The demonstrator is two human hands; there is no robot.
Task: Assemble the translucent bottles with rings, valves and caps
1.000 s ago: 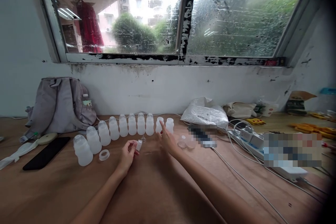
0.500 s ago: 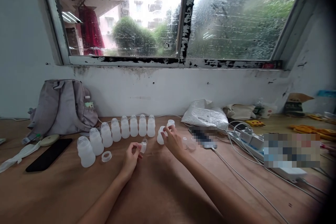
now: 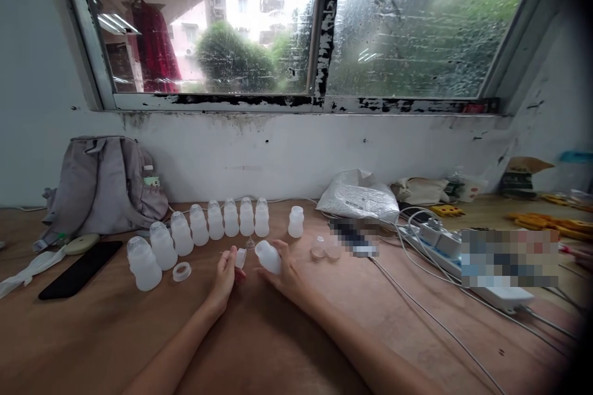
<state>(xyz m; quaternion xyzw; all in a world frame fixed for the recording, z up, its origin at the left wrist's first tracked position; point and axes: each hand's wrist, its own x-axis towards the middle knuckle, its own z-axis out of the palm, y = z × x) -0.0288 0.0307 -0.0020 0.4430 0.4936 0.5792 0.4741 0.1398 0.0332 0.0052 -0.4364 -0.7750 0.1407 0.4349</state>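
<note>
My right hand (image 3: 285, 268) is wrapped round a frosted baby bottle (image 3: 267, 257), tilted with its uncapped neck toward the left. In my left hand (image 3: 227, 274) I pinch a translucent bottle collar (image 3: 239, 257) between thumb and fingers. A clear nipple (image 3: 251, 243) lies on the table just beyond, between the hands. Several capped bottles (image 3: 215, 220) stand upright in a curved row behind and to the left. One bottle without a cap (image 3: 296, 222) stands farther right. A loose ring (image 3: 181, 271) lies near the row's left end, and clear round parts (image 3: 325, 248) lie right of my right hand.
A black phone (image 3: 79, 270) and a grey backpack (image 3: 109, 185) are on the left. Along the wall sits a silvery plastic package (image 3: 359, 195). On the right, a white cable (image 3: 407, 311) crosses the wooden table toward a power strip (image 3: 500, 297).
My right hand has picked up one of the two uncapped bottles at the row's right end. It has brought the bottle, now tilted, toward my left hand, which still holds the collar.
</note>
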